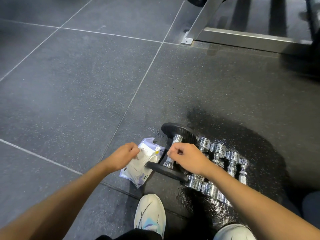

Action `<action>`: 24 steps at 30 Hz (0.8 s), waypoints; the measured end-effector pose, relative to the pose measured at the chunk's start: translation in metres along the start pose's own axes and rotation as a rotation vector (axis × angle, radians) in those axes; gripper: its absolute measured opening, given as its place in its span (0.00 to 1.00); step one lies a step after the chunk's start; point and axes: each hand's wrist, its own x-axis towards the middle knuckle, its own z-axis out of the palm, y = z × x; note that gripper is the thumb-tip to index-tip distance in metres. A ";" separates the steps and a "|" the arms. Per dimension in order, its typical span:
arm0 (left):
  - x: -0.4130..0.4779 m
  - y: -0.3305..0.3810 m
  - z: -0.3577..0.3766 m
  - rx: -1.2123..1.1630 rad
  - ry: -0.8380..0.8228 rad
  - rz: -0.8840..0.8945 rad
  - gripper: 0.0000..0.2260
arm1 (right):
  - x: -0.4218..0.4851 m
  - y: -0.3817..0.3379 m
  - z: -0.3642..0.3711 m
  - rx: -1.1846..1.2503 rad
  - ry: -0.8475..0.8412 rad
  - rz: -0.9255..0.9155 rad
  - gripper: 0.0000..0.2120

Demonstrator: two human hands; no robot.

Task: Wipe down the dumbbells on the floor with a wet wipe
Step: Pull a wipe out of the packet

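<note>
Two pale sneakers sit at the bottom edge, the left sneaker [150,213] just this side of the wipe pack, the right sneaker [233,232] only partly in view. Out from there go both bare forearms. Left hand [123,156] is down on the wet wipe pack [142,163], fingers curled at the white flap on top of it, pinching there; whether a wipe is already between the fingertips, I cannot tell. Right hand [187,157] is clenched into a loose fist over the black-plated dumbbell [173,151], knuckles up; it hangs over the chrome handle, and whether it actually grips anything cannot be made out from this angle.

That black-plated dumbbell is our landmark: it lies on the floor [86,92] with the wipe pack touching its left side, 1 black plate toward the camera and 1 away. Just to its right, packed side by side, lie the chrome dumbbells [225,163], at least 4 of them. The rubber flooring under and beyond them shines wet, a dark patch [251,135] spreading to the right. Well beyond the dumbbell, at top right, stands a grey metal frame [225,33] bolted to the floor.
</note>
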 end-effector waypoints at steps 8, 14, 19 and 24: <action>-0.014 0.071 -0.046 -0.421 0.148 0.106 0.10 | -0.005 -0.012 -0.005 0.066 0.039 -0.011 0.07; -0.009 0.143 -0.044 -0.574 0.075 0.167 0.06 | -0.003 -0.036 -0.024 0.473 0.035 -0.085 0.24; -0.002 0.172 -0.031 -0.328 -0.017 0.330 0.09 | -0.010 -0.039 -0.043 0.633 0.160 -0.121 0.07; 0.013 0.170 -0.017 -0.038 0.035 0.412 0.07 | -0.015 -0.018 -0.037 0.689 0.375 -0.068 0.07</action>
